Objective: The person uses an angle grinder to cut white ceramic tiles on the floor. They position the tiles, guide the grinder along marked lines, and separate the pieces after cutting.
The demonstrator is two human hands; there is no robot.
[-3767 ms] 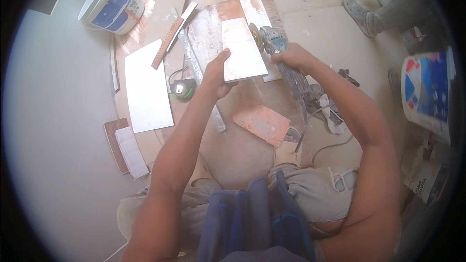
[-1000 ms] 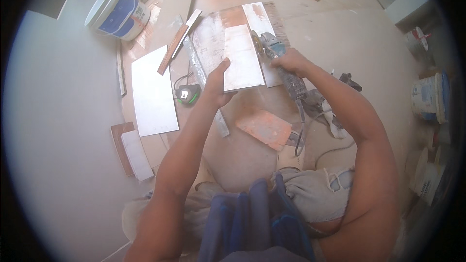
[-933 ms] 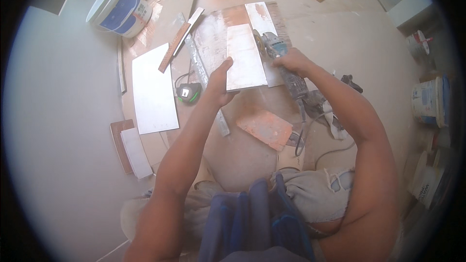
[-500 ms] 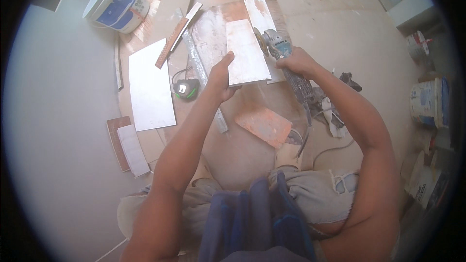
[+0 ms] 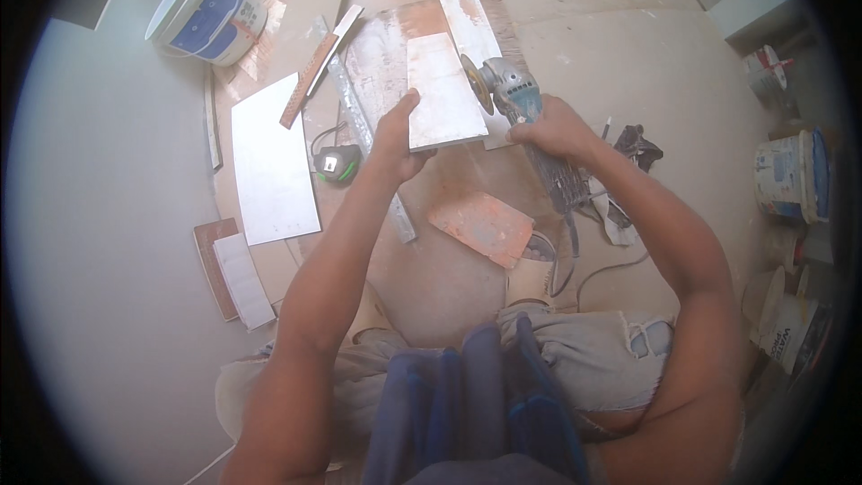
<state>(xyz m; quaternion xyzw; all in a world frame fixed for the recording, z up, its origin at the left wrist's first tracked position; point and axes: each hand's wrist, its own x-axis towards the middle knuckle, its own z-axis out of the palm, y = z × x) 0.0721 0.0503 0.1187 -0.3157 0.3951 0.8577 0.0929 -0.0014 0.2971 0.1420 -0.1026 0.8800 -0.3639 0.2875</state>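
My left hand (image 5: 400, 136) grips a white tile (image 5: 444, 94) by its near left corner, thumb on top and fingers underneath. In my right hand (image 5: 558, 129) is a teal and grey angle grinder (image 5: 514, 90), its disc (image 5: 477, 84) standing on edge close to the tile's right side. Whether the disc touches the tile I cannot tell. Another white tile strip (image 5: 474, 25) lies on the dusty board (image 5: 386, 31) beyond. A reddish tile piece (image 5: 486, 226) rests on the floor between my feet.
Left of my arm lie a large white tile (image 5: 275, 164), a tape measure (image 5: 338, 163) and a metal bar (image 5: 362, 117). Buckets stand at the far left (image 5: 208, 13) and at right (image 5: 789, 177). The grinder's cord (image 5: 611, 271) trails near my right foot.
The tile and the grinder have shifted slightly left in the view. The grinder's disc has turned a little and shows more of its face.
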